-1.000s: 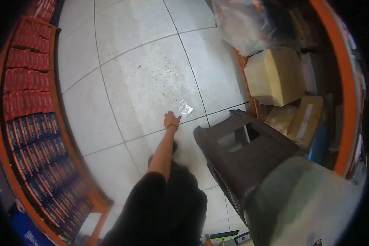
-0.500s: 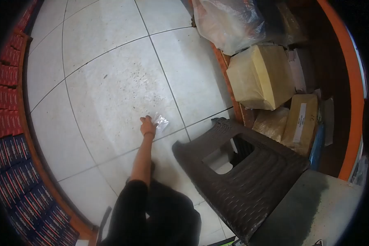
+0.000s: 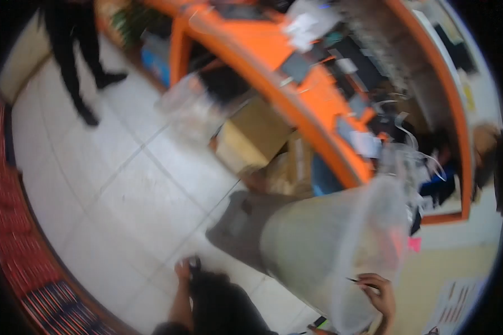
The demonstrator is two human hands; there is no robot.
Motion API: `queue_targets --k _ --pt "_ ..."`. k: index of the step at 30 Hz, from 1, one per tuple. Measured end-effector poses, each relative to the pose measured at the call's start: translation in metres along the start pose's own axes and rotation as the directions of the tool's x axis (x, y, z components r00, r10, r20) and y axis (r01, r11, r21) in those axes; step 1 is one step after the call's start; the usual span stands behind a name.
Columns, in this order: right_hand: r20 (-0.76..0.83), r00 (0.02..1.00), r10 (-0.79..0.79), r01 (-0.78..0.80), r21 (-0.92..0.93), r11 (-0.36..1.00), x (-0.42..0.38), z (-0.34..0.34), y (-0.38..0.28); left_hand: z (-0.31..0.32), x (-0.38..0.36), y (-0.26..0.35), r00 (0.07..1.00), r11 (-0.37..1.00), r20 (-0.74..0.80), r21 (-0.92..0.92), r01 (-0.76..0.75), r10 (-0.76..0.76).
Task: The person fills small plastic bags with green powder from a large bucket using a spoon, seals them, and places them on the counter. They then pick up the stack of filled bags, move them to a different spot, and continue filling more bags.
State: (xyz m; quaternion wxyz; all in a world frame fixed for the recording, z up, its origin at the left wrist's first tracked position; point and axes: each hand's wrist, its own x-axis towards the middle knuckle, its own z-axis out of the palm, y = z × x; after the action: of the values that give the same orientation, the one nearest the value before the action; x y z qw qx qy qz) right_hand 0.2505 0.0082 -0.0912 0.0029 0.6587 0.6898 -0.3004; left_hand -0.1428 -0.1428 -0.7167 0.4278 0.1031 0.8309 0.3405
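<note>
My right hand (image 3: 378, 294) is at the rim of a tall translucent plastic bin (image 3: 304, 240), its fingers closed on a thin dark object (image 3: 352, 280) too small to name. Some pinkish content shows faintly through the bin's wall. Low in the middle, my left hand (image 3: 182, 269) hangs beside my dark-clothed leg, close to a dark shoe or similar shape. Blur hides its fingers and whatever may be in them.
Behind the bin stands a dark brown stool (image 3: 241, 226). Cardboard boxes (image 3: 257, 134) sit under a cluttered orange counter (image 3: 251, 53). Red boxes (image 3: 25, 251) line the left shelf. Another person's legs (image 3: 72, 56) are at the upper left on the tiled floor (image 3: 128, 195).
The view has swung up and right, bringing the bin, counter and another person into sight. My left hand has drawn back from the floor. The clear plastic bag there is out of sight.
</note>
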Motion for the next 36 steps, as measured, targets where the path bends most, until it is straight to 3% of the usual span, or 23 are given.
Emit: queue_targets --k 1,2,3,4,6,7,9,11,13,14,17,19,20,22,23,25,26,28,30,32,33,34,36 --pt "0.123 0.992 0.001 -0.007 0.045 0.999 0.007 -0.003 -0.011 -0.023 -0.027 0.028 0.998 0.966 0.03 -0.254 -0.041 0.05" --pt "0.204 0.979 -0.028 0.008 0.102 0.995 0.003 -0.008 -0.013 -0.044 -0.048 0.054 0.995 0.996 -0.065 -0.043 -0.08 0.077" --pt "0.289 0.954 -0.072 0.025 0.161 0.987 -0.005 -0.018 -0.015 -0.055 -0.052 0.066 0.983 0.99 -0.118 0.024 -0.142 0.143" --pt "0.251 0.965 -0.076 0.025 0.2 0.98 -0.016 -0.039 -0.02 -0.084 -0.093 0.146 0.999 0.985 -0.022 -0.172 0.028 -0.032" --pt "0.279 0.959 -0.047 0.021 0.098 0.995 -0.016 -0.077 -0.037 -0.1 -0.088 0.229 0.932 0.905 -0.103 -0.223 -0.362 0.347" --pt "0.056 0.994 -0.098 0.073 0.341 0.937 -0.016 -0.087 -0.025 -0.104 -0.098 0.28 0.891 0.874 -0.045 -0.176 -0.452 0.452" --pt "-0.236 0.972 -0.001 0.141 0.577 0.804 0.004 -0.115 -0.033 -0.101 -0.142 0.418 0.712 0.714 0.06 -0.099 -0.694 0.7" --pt "-0.393 0.918 0.042 0.226 0.608 0.761 0.041 -0.136 -0.025 -0.076 -0.183 0.526 0.582 0.608 0.189 -0.124 -0.785 0.791" --pt "-0.475 0.88 0.009 0.312 0.593 0.742 0.093 -0.157 -0.015 -0.026 -0.21 0.612 0.449 0.536 0.318 -0.287 -0.794 0.835" --pt "-0.512 0.859 0.013 0.358 0.619 0.699 0.12 -0.164 -0.015 -0.008 -0.233 0.654 0.451 0.595 0.446 -0.266 -0.758 0.774" --pt "-0.582 0.811 -0.064 0.471 0.583 0.662 0.204 -0.176 -0.019 0.091 -0.251 0.723 0.106 0.478 0.641 -0.441 -0.76 0.76" --pt "-0.516 0.849 -0.114 0.477 0.657 0.584 0.249 -0.175 -0.026 0.147 -0.257 0.751 -0.072 0.293 0.678 -0.409 -0.864 0.732" --pt "-0.511 0.852 -0.111 0.471 0.658 0.588 0.274 -0.176 -0.013 0.166 -0.264 0.766 -0.069 0.3 0.68 -0.41 -0.861 0.73" --pt "-0.263 0.942 -0.21 0.33 0.604 0.726 0.325 -0.174 0.015 0.198 -0.271 0.785 -0.038 0.341 0.854 -0.247 -0.907 0.519" --pt "-0.255 0.946 -0.202 0.319 0.61 0.725 0.338 -0.172 0.021 0.214 -0.265 0.784 -0.034 0.35 0.859 -0.243 -0.905 0.511" --pt "-0.333 0.943 0.022 0.115 0.386 0.915 0.367 -0.175 0.033 0.247 -0.252 0.791 0.05 0.353 0.835 -0.176 -0.919 0.548" --pt "-0.331 0.943 0.035 0.102 0.389 0.915 0.379 -0.172 0.039 0.263 -0.242 0.791 0.045 0.357 0.841 -0.179 -0.917 0.539" --pt "-0.39 0.909 -0.147 0.163 0.006 0.987 0.402 -0.162 0.05 0.294 -0.223 0.786 -0.038 0.004 0.81 -0.049 -0.999 0.585" --pt "-0.261 0.957 -0.127 0.123 -0.033 0.992 0.411 -0.16 0.051 0.3 -0.217 0.79 -0.053 -0.014 0.865 -0.053 -0.998 0.499" --pt "-0.268 0.858 -0.439 0.414 -0.146 0.898 0.415 -0.149 0.057 0.284 -0.224 0.796 -0.052 -0.12 0.898 0.001 -0.993 0.437" --pt "-0.118 0.905 -0.41 0.388 -0.167 0.906 0.421 -0.152 0.058 0.265 -0.236 0.794 0.061 -0.098 0.9 0.114 -0.989 0.431" --pt "-0.107 0.914 -0.391 0.372 -0.162 0.914 0.424 -0.159 0.053 0.26 -0.234 0.788 0.057 -0.085 0.908 0.101 -0.991 0.415" --pt "0.131 0.983 -0.126 0.156 -0.261 0.953 0.428 -0.168 0.042 0.254 -0.222 0.776 0.095 -0.25 0.941 0.183 -0.951 0.325"
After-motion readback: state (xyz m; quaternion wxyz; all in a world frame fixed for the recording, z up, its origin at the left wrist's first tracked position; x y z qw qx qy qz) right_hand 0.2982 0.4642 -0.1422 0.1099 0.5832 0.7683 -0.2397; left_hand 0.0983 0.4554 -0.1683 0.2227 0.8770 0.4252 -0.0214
